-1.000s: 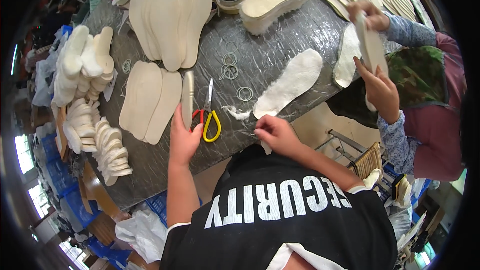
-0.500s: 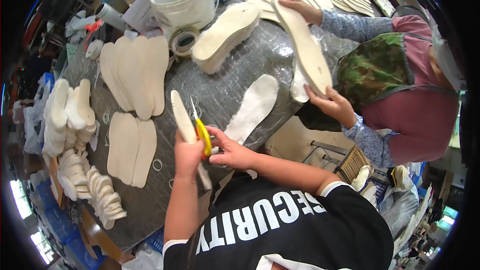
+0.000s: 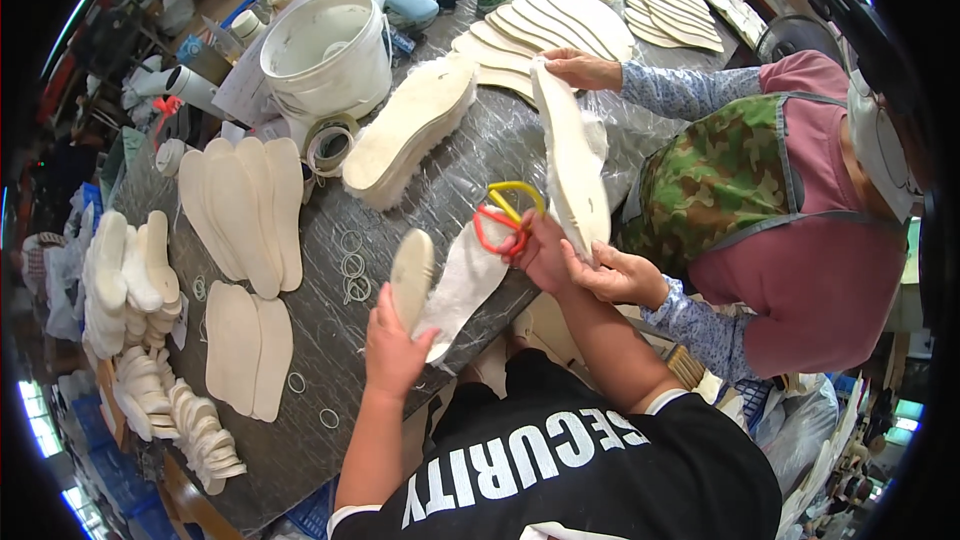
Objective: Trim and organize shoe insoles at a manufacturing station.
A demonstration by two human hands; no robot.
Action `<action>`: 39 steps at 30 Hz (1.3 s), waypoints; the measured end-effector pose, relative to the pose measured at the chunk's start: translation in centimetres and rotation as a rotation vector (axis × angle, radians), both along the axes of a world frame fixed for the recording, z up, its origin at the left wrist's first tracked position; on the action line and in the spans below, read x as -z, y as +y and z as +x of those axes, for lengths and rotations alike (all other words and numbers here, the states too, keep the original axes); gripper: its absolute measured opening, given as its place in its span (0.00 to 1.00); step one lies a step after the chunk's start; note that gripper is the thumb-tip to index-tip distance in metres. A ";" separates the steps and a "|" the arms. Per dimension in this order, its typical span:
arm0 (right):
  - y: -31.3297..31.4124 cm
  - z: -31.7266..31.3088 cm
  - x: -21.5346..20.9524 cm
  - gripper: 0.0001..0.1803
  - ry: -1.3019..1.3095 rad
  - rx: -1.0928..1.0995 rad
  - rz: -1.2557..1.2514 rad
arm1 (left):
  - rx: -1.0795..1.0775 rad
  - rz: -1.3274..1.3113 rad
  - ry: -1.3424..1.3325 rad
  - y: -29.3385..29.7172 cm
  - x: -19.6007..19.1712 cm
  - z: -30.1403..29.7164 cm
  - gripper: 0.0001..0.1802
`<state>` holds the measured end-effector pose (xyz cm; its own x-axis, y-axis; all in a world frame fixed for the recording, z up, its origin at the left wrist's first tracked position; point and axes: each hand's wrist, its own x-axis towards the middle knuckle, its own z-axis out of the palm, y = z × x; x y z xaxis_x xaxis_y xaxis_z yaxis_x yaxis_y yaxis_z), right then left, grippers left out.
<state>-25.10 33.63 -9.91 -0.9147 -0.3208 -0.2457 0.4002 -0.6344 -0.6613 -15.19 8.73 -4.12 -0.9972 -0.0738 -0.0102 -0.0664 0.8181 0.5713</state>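
A cream shoe insole (image 3: 411, 275) with a notched edge stands tilted in my left hand (image 3: 395, 348), gripped at its lower end. Below that hand's fingers and to their right, a fluffy white insole (image 3: 466, 285) lies on the table. My right hand (image 3: 543, 252) is closed around scissors (image 3: 504, 203) with yellow and red handles. The handle loops stick out past my fingers over the fluffy insole; the blades cannot be made out. Close to my right hand, a co-worker's hand (image 3: 627, 276) supports one end of another fleece-backed insole (image 3: 570, 160).
Several flat insoles (image 3: 245, 210) lie fanned at the left, with rubber bands (image 3: 353, 266) beside them. A fleecy insole stack (image 3: 415, 130), a tape roll (image 3: 328, 148) and a white bucket (image 3: 330, 65) stand beyond. The co-worker (image 3: 720, 170) stands at the table's right side.
My hands have separated. The right has moved right and away with the scissors; the left has shifted slightly right and nearer with the insole. The co-worker's insole has tilted, and the view has shifted.
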 end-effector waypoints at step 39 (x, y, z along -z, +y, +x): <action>-3.3 6.7 0.2 0.17 0.368 -0.042 1.160 | -0.489 0.945 -0.223 -13.9 2.1 9.5 0.23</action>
<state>-18.38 30.33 -10.11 -0.9843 -0.1141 -0.1347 0.0754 0.4181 -0.9053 -5.65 -5.18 -6.20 -0.8309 -0.3296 -0.4483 -0.4453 -0.0891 0.8909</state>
